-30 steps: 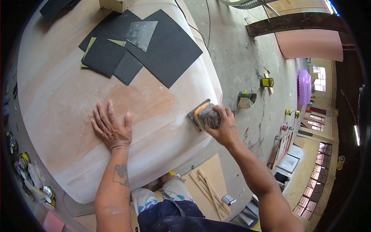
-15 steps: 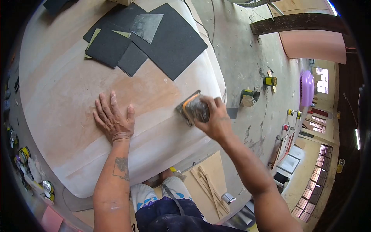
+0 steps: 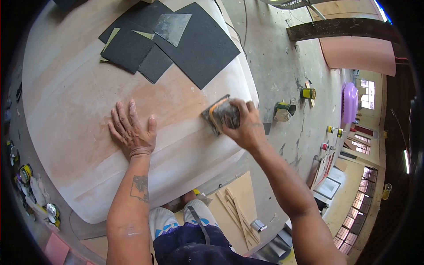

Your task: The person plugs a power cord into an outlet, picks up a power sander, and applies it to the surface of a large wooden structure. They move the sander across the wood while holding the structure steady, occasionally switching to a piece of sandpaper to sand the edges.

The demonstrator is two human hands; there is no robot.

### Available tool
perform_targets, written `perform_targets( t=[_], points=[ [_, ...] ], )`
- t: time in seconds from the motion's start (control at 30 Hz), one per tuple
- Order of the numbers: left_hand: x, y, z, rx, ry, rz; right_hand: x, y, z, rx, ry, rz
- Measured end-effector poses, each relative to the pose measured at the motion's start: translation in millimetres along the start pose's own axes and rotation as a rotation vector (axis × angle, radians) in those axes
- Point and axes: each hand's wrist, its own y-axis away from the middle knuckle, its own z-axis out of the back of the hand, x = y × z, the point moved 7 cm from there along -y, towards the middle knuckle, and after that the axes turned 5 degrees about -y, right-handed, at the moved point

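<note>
My left hand (image 3: 132, 134) lies flat on the large pale, rounded panel (image 3: 88, 176), its fingers spread and nothing in it. My right hand (image 3: 245, 121) is wrapped round a dusty dark sander (image 3: 224, 114) with an orange band. The sander's flat pad is tilted toward the panel near its right edge; whether all of the pad touches cannot be made out. Beyond both hands, dark sheets of abrasive paper (image 3: 203, 48) lie overlapped on the panel, with a grey translucent piece (image 3: 173, 28) on top.
On the floor to the right stand an open can (image 3: 285, 111) and a yellow-green can (image 3: 308, 93). Wood strips (image 3: 236, 212) rest on a board near my legs. Several cans and bottles sit at the lower left. A dark cable (image 3: 229, 24) runs past the panel's far edge.
The view has shifted slightly. My right hand and the sander stay near the panel's right edge, with little movement. My left hand remains flat in about the same place.
</note>
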Motion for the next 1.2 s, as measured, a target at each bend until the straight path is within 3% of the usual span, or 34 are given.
perform_targets(
  t=[0.1, 0.33, 0.43, 0.6, 0.67, 0.87, 0.97, 1.2],
  points=[
    [0.1, -0.1, -1.2, 0.018, 0.003, 0.011, -0.4, -1.6, -3.5, -0.023, 0.008, 0.068],
    [0.9, -0.2, -2.0, 0.023, -0.016, 0.011, 32.3, -82.2, 17.1, -0.07, -0.007, 0.143],
    [0.1, 0.9, -2.8, 0.018, -0.021, 0.005, 29.1, -56.8, 5.9, -0.023, 0.0, 0.152],
    [0.2, 0.1, -2.1, 0.03, -0.023, 0.01, 6.6, 48.1, -23.6, 0.089, 0.028, 0.195],
    [0.4, 0.6, -1.2, 0.025, -0.014, 0.011, -8.4, 43.4, -18.0, 0.075, 0.026, 0.157],
    [0.1, -0.2, -2.3, 0.01, -0.029, 0.01, -10.4, -55.0, 23.6, -0.172, -0.01, 0.094],
    [-0.1, 1.1, -1.7, -0.007, -0.023, 0.006, 12.4, -70.8, 22.9, -0.183, -0.036, 0.091],
    [0.3, 0.7, -0.7, -0.029, 0.003, 0.002, 26.8, 44.0, -34.1, 0.114, 0.034, 0.23]
  ],
)
